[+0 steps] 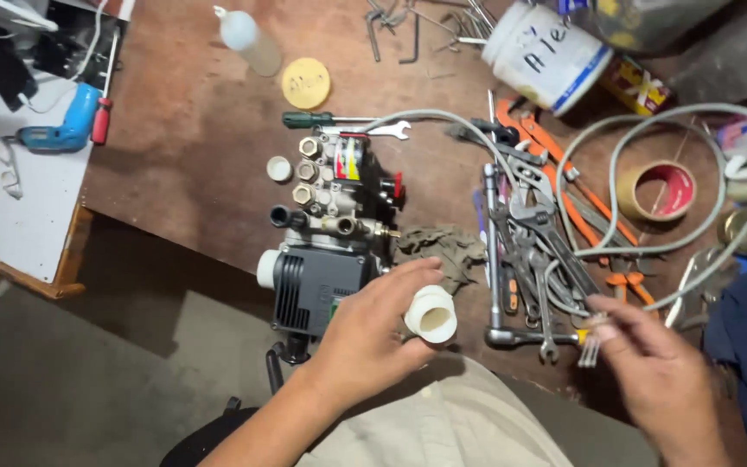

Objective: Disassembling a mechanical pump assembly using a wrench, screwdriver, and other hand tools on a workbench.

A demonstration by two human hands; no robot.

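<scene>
My left hand (369, 333) grips a short white plastic pipe fitting (431, 315) with its open end facing up, just right of a dark grey pump unit (326, 251) that has brass fittings on top. A crumpled grey rag (438, 246) lies beside the pump. My right hand (650, 363) hovers over a pile of wrenches and pliers (533, 233), and its fingertips pinch a small metal part (592, 339). A grey cable (676, 242) loops across the tools.
The brown workbench (192, 130) carries a white tub (546, 54), a tape roll (657, 190), orange-handled pliers (564, 186), a yellow lid (306, 82), a squeeze bottle (248, 39) and a green screwdriver (313, 119). A blue drill (62, 125) lies on a white surface at left.
</scene>
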